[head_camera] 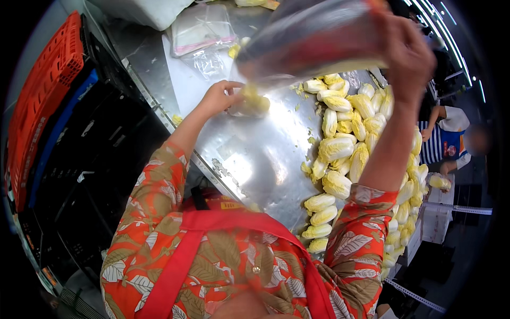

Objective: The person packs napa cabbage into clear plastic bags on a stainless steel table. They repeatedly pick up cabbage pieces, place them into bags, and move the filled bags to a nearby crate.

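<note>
My right hand point(410, 60) is raised at the upper right, gripping the end of a clear plastic bag or film point(310, 48) that is blurred by motion. Lower down, my left hand point(219, 97) holds a small yellow napa cabbage point(255, 101), which seems to have clear plastic around it. Blur hides whether that plastic joins the piece in my right hand. Beneath both hands is a shiny steel table point(255, 139). Many trimmed napa cabbages point(338, 147) are heaped on its right side, beside my right forearm. A stack of clear plastic bags point(203, 30) lies beyond my left hand.
A white sheet point(183, 83) lies under the bags. An orange crate point(44, 99), a blue crate point(63, 131) and black crates point(107, 135) stand left of the table edge. Across the heap, another person point(446, 135) has a hand at a wrapped cabbage point(439, 182) above white boxes point(438, 219).
</note>
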### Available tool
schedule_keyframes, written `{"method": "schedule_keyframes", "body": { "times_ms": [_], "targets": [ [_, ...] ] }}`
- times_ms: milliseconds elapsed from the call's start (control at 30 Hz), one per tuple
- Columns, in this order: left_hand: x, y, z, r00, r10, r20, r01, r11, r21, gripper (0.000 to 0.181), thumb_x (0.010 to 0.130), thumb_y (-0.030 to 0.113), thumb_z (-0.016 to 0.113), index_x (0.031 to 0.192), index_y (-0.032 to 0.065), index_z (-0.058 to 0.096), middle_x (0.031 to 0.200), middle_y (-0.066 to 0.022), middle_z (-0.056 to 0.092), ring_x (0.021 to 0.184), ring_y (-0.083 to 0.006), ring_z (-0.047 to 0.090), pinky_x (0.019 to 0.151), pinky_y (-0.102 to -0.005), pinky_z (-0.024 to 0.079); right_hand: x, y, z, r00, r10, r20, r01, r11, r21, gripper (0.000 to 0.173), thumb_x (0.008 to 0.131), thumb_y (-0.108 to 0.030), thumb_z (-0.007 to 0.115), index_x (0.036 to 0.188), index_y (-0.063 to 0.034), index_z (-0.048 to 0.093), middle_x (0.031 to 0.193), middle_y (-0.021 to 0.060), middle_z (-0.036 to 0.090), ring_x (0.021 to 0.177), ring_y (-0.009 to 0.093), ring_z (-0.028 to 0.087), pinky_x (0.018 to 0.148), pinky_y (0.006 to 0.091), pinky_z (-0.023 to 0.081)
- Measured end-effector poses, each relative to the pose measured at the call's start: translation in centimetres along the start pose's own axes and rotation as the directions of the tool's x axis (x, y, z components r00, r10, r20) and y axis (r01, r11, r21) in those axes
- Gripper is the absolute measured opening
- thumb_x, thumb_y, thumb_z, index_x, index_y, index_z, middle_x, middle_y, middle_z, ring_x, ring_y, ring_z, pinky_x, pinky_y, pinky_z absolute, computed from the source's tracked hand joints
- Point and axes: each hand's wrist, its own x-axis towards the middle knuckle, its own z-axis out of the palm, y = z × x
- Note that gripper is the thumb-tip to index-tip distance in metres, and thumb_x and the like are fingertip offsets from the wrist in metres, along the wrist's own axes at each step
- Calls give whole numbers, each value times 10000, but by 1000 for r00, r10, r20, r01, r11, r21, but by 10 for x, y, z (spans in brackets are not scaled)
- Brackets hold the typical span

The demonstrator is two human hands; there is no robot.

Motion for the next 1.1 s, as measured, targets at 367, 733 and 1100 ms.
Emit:
{"method": "schedule_keyframes", "body": {
  "times_ms": [367,733,1100],
  "targets": [
    [7,-10,-17,989,-93,-114,37,907,-419,288,931,121,620,1195,12,654,970,-94,700,723,-159,701,634,-259,573,-266,3,40,951,238,199,-295,894,337,207,905,36,592,1094,-14,660,1282,140,630,1250,274,556,1046,427,429],
    [26,81,-74,904,200,-377,-333,883,-332,192,933,157,639,901,-30,666,1188,-131,685,725,-150,689,663,-270,585,-223,32,142,253,189,949,-813,572,103,290,925,-306,641,941,-29,721,893,75,706,781,141,647,744,306,518],
    [65,10,49,974,103,-203,-184,880,-439,183,912,84,620,1041,-3,717,996,-45,720,780,-77,644,704,-257,526,-141,107,424,279,305,910,-822,566,62,544,915,-380,648,1329,-37,561,1062,158,681,928,213,671,791,323,532]
  ]
}}
